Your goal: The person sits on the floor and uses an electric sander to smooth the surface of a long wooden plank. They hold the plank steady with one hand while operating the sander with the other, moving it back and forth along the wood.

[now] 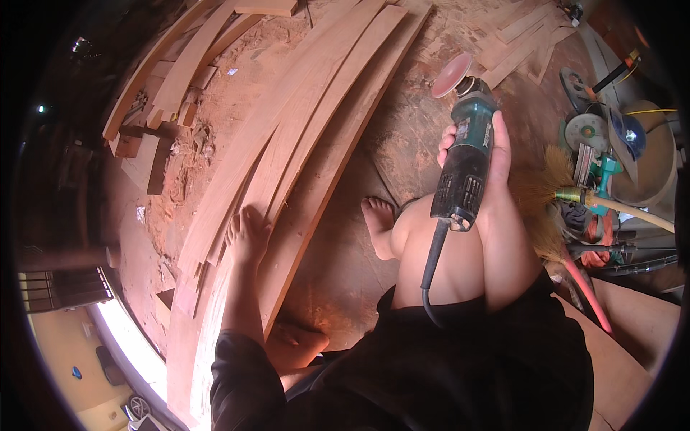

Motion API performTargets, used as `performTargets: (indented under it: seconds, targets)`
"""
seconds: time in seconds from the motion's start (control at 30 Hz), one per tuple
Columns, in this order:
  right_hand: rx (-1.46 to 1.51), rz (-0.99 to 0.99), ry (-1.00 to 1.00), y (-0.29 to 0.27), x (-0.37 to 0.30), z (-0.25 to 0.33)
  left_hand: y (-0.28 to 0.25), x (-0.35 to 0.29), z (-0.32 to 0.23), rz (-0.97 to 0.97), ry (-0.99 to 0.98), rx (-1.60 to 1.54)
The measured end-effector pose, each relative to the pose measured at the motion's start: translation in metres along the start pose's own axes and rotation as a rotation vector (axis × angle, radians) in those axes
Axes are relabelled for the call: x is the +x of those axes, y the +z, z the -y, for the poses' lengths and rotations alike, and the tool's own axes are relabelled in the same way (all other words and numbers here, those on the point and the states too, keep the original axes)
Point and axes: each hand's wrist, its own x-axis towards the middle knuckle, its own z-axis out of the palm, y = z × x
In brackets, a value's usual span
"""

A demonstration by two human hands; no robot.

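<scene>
My right hand point(502, 154) is closed round the body of a teal and black angle grinder point(467, 154). The grinder points away from me, and its reddish round sanding disc point(452, 75) is in the air, apart from the wood. A black cord runs from its near end down to my lap. My left hand point(248, 233) rests on long, slightly curved wooden planks point(287, 151), fingers apart on the wood. These planks lie side by side and overlapping, slanting from near left to far middle. A wider board point(345, 154) lies along their right side.
Curved wood pieces point(183, 72) lie at the far left, and flat offcuts point(521, 39) at the far right. On the right are a straw broom point(550, 179), a teal power tool point(607, 179), a round bin point(658, 169) and loose discs point(587, 132). Sawdust covers the floor.
</scene>
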Motion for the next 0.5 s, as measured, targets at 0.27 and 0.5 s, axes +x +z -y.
performTargets:
  seconds: [0.27,0.5]
  targets:
    - [-0.052,-0.030,-0.039,0.012,-0.007,-0.009,0.026,0.018,-0.008,-0.204,0.140,-0.079]
    - [-0.049,-0.059,-0.040,0.003,-0.006,-0.002,0.020,-0.011,-0.006,-0.289,0.238,-0.157]
